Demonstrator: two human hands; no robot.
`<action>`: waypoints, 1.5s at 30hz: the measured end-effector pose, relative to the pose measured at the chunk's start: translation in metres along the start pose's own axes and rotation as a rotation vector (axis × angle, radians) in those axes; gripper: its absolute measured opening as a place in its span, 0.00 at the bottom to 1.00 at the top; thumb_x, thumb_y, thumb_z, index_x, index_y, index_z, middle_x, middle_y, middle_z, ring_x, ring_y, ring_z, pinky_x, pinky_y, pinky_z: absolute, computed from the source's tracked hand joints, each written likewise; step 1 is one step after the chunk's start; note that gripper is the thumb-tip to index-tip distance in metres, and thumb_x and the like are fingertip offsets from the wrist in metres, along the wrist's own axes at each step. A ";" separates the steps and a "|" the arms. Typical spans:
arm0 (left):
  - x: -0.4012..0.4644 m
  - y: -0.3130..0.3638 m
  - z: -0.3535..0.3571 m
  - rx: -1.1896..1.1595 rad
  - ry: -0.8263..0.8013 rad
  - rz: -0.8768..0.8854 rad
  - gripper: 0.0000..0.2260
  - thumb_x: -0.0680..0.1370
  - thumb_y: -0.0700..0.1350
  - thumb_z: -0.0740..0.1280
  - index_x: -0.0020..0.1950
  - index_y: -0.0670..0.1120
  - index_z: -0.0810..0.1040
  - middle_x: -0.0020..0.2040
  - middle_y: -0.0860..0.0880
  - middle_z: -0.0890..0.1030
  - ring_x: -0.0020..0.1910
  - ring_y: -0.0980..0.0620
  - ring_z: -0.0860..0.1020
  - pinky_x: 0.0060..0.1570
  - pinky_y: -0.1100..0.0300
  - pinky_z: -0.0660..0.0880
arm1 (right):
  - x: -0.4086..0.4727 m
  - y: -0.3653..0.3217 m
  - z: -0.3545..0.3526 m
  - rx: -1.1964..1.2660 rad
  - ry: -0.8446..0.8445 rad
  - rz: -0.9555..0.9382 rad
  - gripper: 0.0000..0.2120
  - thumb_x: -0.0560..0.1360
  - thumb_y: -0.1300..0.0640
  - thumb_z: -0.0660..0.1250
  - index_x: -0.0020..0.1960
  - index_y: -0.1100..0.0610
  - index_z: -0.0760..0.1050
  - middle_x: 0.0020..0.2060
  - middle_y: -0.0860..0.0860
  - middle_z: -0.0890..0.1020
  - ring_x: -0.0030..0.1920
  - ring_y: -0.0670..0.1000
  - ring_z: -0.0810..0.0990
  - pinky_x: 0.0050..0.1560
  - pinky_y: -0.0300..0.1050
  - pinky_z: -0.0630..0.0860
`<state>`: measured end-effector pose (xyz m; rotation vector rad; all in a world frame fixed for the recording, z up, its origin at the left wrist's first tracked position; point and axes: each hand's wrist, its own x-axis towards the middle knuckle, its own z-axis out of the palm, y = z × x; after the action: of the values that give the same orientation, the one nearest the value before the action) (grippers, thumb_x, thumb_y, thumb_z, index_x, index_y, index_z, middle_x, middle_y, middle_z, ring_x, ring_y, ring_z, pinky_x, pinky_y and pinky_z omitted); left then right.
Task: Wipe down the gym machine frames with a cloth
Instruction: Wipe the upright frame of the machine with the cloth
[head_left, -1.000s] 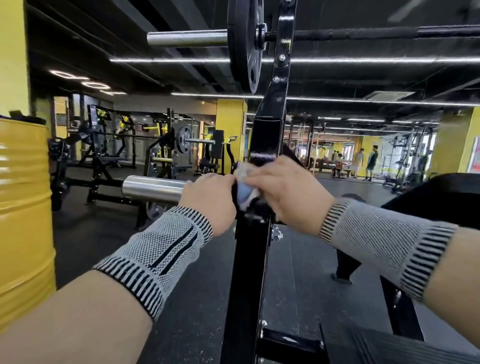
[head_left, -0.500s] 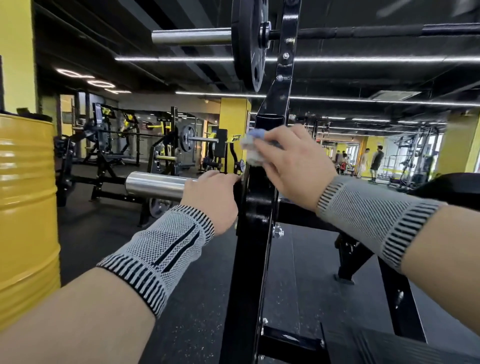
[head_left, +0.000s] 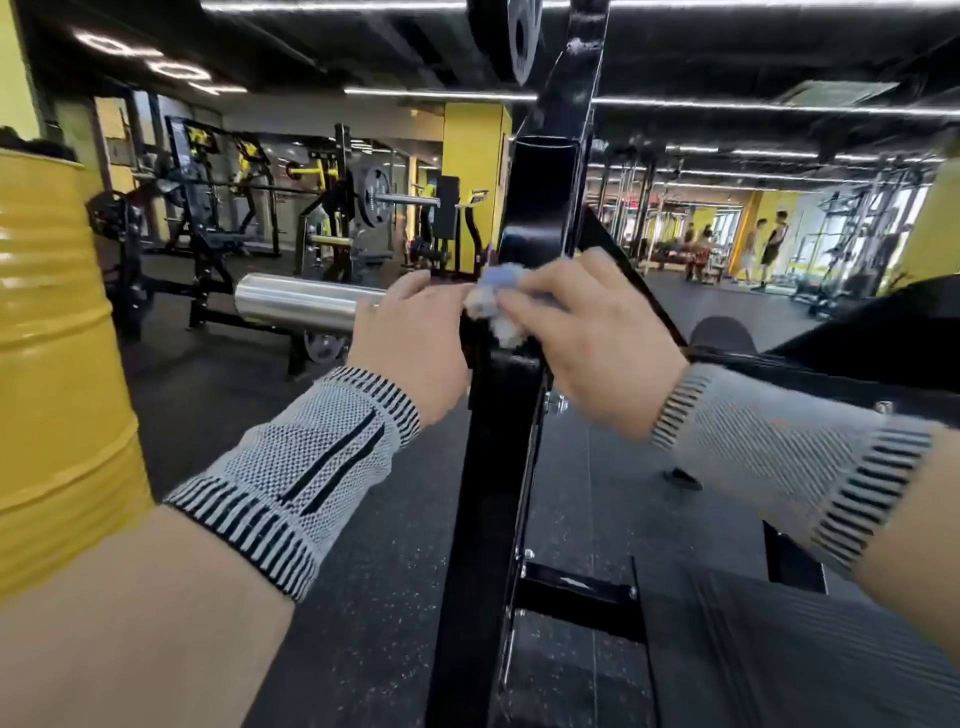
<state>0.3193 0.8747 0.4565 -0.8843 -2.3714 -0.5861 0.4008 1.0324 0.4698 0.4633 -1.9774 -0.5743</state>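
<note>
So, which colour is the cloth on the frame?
The cloth is pale blue and white, in the head view.

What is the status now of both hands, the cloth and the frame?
Right hand presses cloth on black frame upright. Left hand grips the upright beside the chrome sleeve. Nothing blocking the wipe path.

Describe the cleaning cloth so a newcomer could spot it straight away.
Find the black upright post of the gym frame in mid view. Halfway up, the right hand presses a crumpled cloth against it. It is pale blue and white, the only soft thing among black steel.
</note>
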 end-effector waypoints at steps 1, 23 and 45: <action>-0.001 0.001 -0.003 -0.005 -0.020 0.000 0.26 0.76 0.41 0.60 0.74 0.53 0.64 0.72 0.52 0.70 0.76 0.51 0.55 0.72 0.43 0.58 | -0.014 -0.012 0.002 0.020 -0.043 -0.084 0.17 0.73 0.68 0.55 0.56 0.63 0.78 0.51 0.57 0.77 0.45 0.56 0.69 0.46 0.50 0.72; -0.023 0.047 -0.164 -0.997 -0.876 -0.986 0.11 0.79 0.53 0.65 0.49 0.46 0.79 0.50 0.45 0.83 0.51 0.48 0.82 0.53 0.50 0.80 | 0.073 -0.037 -0.161 0.786 -0.682 0.764 0.14 0.68 0.63 0.75 0.52 0.61 0.77 0.47 0.54 0.76 0.44 0.52 0.77 0.44 0.42 0.74; -0.086 0.023 -0.290 -0.865 -0.669 -0.892 0.02 0.73 0.44 0.69 0.43 0.46 0.80 0.44 0.42 0.83 0.49 0.39 0.82 0.48 0.41 0.80 | 0.142 -0.088 -0.273 0.993 -0.675 1.775 0.04 0.77 0.59 0.62 0.47 0.55 0.76 0.43 0.54 0.82 0.41 0.52 0.78 0.44 0.50 0.78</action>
<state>0.4859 0.6888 0.6286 -0.2432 -3.1049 -2.0355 0.5891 0.8290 0.6301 -1.0800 -2.2456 1.5438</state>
